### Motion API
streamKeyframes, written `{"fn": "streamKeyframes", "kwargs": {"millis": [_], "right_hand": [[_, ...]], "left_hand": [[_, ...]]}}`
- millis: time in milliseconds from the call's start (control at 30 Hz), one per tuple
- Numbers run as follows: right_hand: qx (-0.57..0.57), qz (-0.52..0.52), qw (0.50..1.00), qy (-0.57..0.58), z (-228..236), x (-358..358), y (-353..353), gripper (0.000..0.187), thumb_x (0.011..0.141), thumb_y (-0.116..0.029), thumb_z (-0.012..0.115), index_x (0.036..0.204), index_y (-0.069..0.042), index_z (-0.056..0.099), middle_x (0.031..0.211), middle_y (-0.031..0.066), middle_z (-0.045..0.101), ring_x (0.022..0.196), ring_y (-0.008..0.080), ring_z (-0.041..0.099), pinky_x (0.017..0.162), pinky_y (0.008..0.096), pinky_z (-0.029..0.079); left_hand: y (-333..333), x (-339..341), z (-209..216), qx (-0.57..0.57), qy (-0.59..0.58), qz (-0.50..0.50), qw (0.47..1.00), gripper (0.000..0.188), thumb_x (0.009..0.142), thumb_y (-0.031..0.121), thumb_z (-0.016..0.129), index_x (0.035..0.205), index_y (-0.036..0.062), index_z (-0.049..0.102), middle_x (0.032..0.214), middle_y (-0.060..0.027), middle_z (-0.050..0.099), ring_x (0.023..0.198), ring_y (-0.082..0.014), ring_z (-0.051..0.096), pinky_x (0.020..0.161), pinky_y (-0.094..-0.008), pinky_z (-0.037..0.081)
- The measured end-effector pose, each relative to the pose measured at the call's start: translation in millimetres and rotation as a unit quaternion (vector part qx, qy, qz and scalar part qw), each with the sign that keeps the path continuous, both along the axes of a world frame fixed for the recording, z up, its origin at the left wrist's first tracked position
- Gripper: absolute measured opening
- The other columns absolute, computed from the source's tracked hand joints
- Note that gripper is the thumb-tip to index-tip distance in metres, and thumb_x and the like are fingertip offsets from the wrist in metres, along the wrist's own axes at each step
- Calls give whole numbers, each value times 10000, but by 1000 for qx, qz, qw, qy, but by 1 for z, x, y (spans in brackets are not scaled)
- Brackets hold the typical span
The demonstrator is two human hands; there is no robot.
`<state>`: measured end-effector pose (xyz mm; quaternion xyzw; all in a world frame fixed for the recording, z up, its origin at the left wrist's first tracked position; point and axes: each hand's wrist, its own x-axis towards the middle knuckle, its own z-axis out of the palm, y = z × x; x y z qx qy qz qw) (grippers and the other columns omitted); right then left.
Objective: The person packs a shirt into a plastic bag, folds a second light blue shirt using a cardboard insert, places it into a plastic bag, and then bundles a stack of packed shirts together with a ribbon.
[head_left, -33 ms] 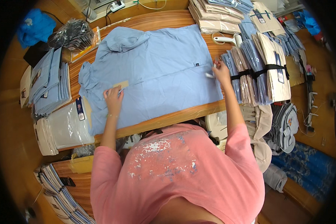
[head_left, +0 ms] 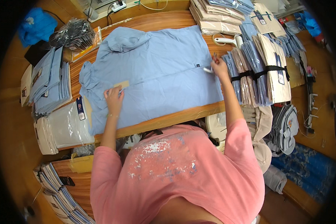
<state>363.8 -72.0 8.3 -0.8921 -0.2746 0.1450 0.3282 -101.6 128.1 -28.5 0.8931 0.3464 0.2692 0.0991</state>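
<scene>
A light blue shirt [head_left: 168, 54] lies spread across the wooden table. Its long front edge runs from my left hand [head_left: 114, 98] toward a small dark label [head_left: 198, 65] near the hem. My left hand's bent fingers pinch the cloth beside a tan rectangular piece [head_left: 121, 84] lying on the shirt. At the right side of the shirt, my right hand [head_left: 219, 68] is closed on a small slim tool. A reddish tip [head_left: 214, 58] sticks out above the fingers and a white end [head_left: 208, 70] below them; its exact kind is too small to tell.
Bagged, folded garments [head_left: 250, 69] stand bundled with a black band at the right. Near them lies a white-handled tool [head_left: 227, 40]. More folded shirts [head_left: 50, 80] and clear bags [head_left: 69, 125] lie at the left. Beige packs [head_left: 214, 20] are stacked at the back.
My right hand has moved slightly left and turned, bringing the white end of the tool over the shirt's edge. My left hand stays in place.
</scene>
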Motion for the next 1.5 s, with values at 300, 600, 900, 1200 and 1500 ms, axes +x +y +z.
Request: {"fn": "streamKeyframes", "kwargs": {"millis": [300, 600, 900, 1200, 1500], "right_hand": [[63, 11, 970, -232, -32, -70, 11, 366, 820, -208, 587, 1124, -8, 551, 1125, 210, 527, 1046, 338, 503, 878, 458, 400], [108, 214, 947, -214, 34, -120, 61, 262, 817, -110, 588, 1064, -28, 608, 1048, 162, 594, 1004, 325, 545, 885, 418, 412], [162, 478, 858, 99, 31, -341, 308, 317, 773, -116, 598, 1081, -43, 609, 879, 184, 639, 788, 298, 621, 711, 375, 492], [131, 315, 914, -221, 24, -273, 431, 270, 703, -142, 590, 950, -66, 668, 801, 222, 656, 773, 378, 644, 715, 452, 513], [173, 400, 878, 197, 114, -214, 385, 307, 792, -58, 525, 1085, -53, 615, 787, 46, 646, 705, 111, 643, 596, 262, 523]], "left_hand": [[-3, -1, 4, 2, 8, 15, 1000, 194, 768, 100, 660, 957, 79, 623, 905, -26, 636, 869, -195, 561, 907, -387, 335], [8, 0, 30, -35, 52, -4, 998, 208, 795, 173, 658, 973, 88, 593, 968, -55, 627, 944, -225, 554, 929, -470, 316], [30, -132, 27, -135, -139, 274, 942, 380, 830, 282, 654, 1082, 13, 564, 1041, -149, 568, 996, -313, 533, 930, -397, 387], [30, -155, 34, -279, -46, 106, 953, 449, 777, 342, 714, 1009, -21, 586, 1037, -142, 526, 1056, -307, 481, 934, -354, 391], [27, -130, 39, -171, 50, 211, 961, 301, 744, 181, 713, 940, -1, 575, 1072, -134, 516, 1023, -313, 473, 868, -389, 404]]}}
